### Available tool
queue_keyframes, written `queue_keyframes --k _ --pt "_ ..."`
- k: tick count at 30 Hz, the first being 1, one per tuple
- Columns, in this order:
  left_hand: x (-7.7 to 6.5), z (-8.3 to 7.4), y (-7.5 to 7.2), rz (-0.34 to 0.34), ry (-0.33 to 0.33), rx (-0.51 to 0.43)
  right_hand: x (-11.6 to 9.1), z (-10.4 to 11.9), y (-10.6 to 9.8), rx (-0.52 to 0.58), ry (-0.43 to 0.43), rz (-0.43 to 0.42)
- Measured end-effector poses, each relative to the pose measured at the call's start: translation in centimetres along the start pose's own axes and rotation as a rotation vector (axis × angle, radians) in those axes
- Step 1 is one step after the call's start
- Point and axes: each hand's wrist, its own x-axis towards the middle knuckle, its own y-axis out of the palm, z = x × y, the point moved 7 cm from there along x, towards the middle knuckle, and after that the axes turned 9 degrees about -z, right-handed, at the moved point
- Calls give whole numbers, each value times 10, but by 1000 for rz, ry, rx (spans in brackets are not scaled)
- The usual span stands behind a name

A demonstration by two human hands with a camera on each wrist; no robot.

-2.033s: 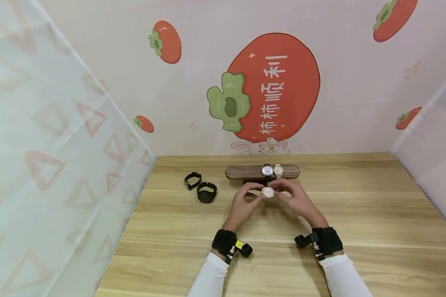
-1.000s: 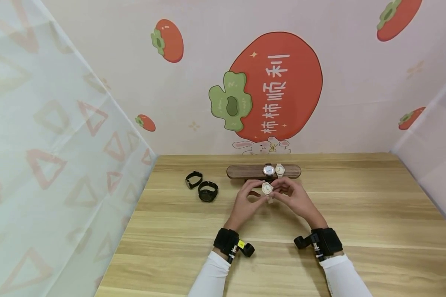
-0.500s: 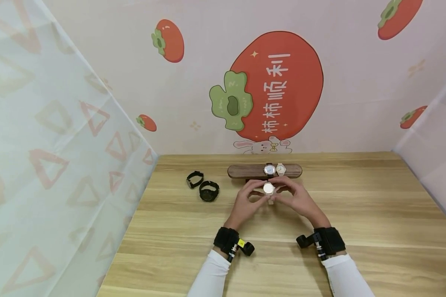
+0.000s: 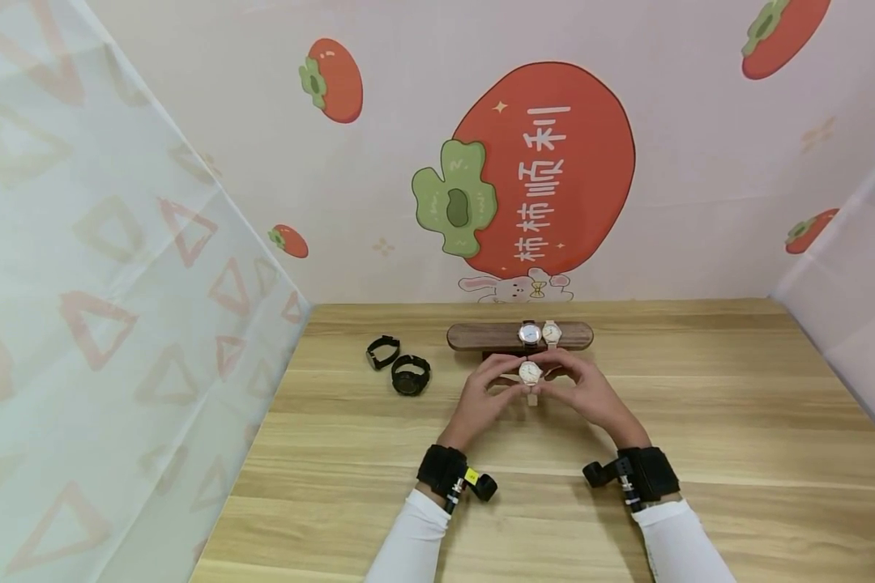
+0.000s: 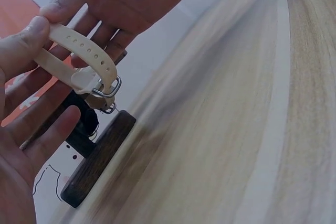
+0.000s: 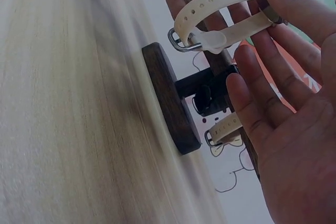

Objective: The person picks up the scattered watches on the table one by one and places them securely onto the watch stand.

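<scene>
Between our two hands, as the head view has it, sits the cream-strapped watch (image 4: 530,372), its pale dial showing. Our left hand (image 4: 484,401) pinches one side of it and our right hand (image 4: 586,397) the other; the grip is narrow, fingers and thumbs drawn in around the watch. Just beyond the grip we see the wooden bar (image 4: 481,336), bearing a dark-strapped watch (image 4: 529,334) and a second cream watch (image 4: 552,333) side by side. Left of the grip and well apart from it, a slim black watch (image 4: 373,357) and a chunky black watch (image 4: 408,384) lie on the table (image 4: 700,445).

From the left wrist, we see the strap (image 5: 86,46) curve away from our thumbs in a loop, the metal buckle (image 5: 112,89) at its far end. Beneath and beyond the grip stands the dark base (image 5: 100,161) of the display.

From the right wrist, the same loop hangs clear of the table, with our thumb pressed close to the top end of the strap. We judge the watch light, its strap soft and ready to flex, its dial cover smooth and easily scratched. We would hold it by the stiff sides of the case, since the loop would sag.
</scene>
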Motion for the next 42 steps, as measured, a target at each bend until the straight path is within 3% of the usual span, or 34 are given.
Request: queue_keyframes --k 13,23,26,33,39,42 --pt "0 0 -1 11 23 21 1 -1 1 -49 -38 -20" --pt "0 -2 -8 -4 -10 55 0 -1 1 -69 -40 -40" --pt "2 -6 -16 -43 29 76 -1 -3 -1 -75 -24 -50" --pt "10 -14 -46 -205 127 176 0 -4 -5 -80 5 -55" --pt "19 -12 -72 -270 123 308 0 -7 -10 -77 8 -66" --pt "24 -6 -82 -282 86 370 -1 -8 -11 -75 9 -66"
